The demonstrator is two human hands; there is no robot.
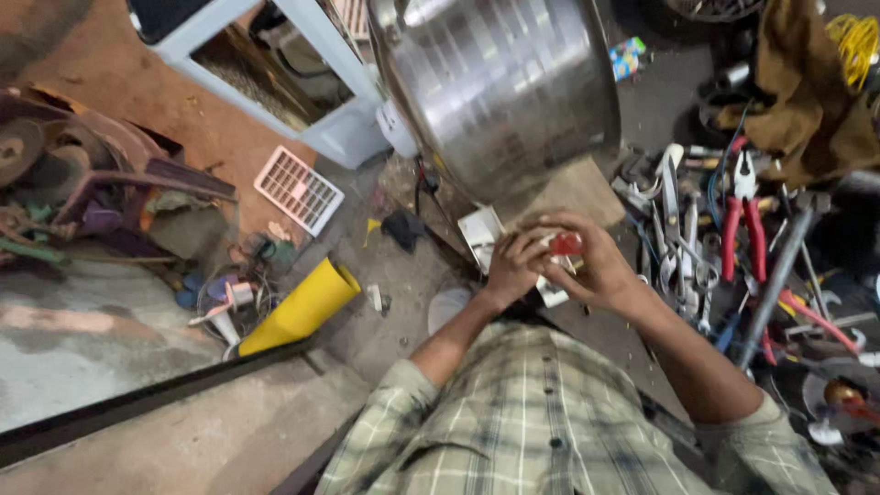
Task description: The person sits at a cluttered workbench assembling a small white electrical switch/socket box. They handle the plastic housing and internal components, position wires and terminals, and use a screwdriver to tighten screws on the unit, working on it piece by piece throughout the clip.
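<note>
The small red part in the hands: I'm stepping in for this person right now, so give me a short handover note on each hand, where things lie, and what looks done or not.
Left hand: closed around the small red part from the left, fingers curled.
Right hand: grips the same part from the right; both hands meet in front of the chest.
Things: a large steel drum sits just beyond the hands. Red-handled pliers lie among loose tools to the right, untouched. A yellow cone lies on the floor to the left.
Done: the part is picked up and held.
Left: what is being done to it is too small to tell; the part is not yet set down.
</note>
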